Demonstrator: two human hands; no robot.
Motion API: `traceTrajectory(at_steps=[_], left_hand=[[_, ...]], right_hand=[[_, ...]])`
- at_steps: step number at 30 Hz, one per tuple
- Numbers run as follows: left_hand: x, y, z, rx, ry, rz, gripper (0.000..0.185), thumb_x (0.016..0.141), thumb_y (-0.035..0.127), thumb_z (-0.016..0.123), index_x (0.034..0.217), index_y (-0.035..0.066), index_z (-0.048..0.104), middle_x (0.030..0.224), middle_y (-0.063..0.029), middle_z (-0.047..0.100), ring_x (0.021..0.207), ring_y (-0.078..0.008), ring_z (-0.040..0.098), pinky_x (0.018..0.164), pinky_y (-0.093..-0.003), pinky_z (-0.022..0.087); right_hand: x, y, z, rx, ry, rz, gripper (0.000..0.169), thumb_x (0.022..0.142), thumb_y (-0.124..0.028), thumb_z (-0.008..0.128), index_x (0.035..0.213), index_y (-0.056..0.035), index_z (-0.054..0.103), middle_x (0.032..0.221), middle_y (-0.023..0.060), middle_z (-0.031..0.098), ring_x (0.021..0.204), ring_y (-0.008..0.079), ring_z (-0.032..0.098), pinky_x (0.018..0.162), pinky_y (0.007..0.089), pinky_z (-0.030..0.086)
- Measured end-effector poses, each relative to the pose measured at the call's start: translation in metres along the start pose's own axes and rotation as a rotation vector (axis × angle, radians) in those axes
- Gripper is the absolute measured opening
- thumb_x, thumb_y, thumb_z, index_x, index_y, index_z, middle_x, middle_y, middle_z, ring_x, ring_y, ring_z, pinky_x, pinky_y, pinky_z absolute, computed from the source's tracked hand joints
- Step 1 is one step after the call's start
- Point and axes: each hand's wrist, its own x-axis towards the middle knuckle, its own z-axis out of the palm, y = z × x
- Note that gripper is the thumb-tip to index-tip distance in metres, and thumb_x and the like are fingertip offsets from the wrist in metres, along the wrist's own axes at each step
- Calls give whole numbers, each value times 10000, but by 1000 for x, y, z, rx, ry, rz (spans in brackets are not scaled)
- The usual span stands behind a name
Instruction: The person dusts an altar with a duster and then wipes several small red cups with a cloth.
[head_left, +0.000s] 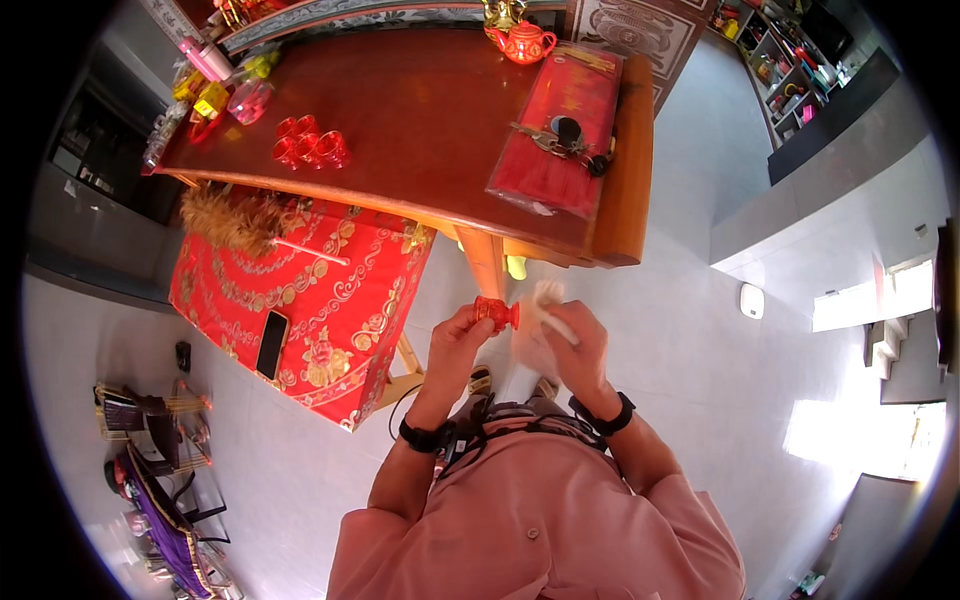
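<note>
A small red, gold-patterned cup or vase (491, 311) lies sideways in the fingers of my left hand (459, 341), its flared end pointing right. Just to the right, my right hand (577, 341) grips a pale cloth (532, 345), which is blurred and hangs below the fingers. A narrow gap shows between the cloth and the red piece. Both hands are in front of the wooden table's near edge. On that table (405, 97) several red cups (307, 142) stand grouped at the left, and a red teapot (525, 43) stands at the back beside a gold vessel (502, 15).
Red packets in clear plastic (559, 127) lie at the table's right, with keys (566, 139) on top. A lower table with a red floral cloth (300, 300) holds a feather duster (232, 221) and a phone (272, 345). Chairs (161, 427) stand at far left.
</note>
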Motion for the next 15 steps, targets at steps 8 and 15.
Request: traceTrajectory(at_steps=[8,15], left_hand=[[2,-17,-10,-148,22,-11,203,1014,101,635,1158,-6,730,1164,-77,716,1043,-132,654,948,-279,516],[2,-9,2,6,86,113,131,957,19,696,1072,-22,744,1262,-78,640,1091,-126,630,948,-280,517]], right_hand=[[3,-3,1,236,-243,143,242,870,22,666,1110,4,695,1009,128,689,949,222,667,804,332,531],[4,-8,-1,89,-78,200,188,921,-41,674,1094,31,691,905,80,695,847,122,633,754,288,513]])
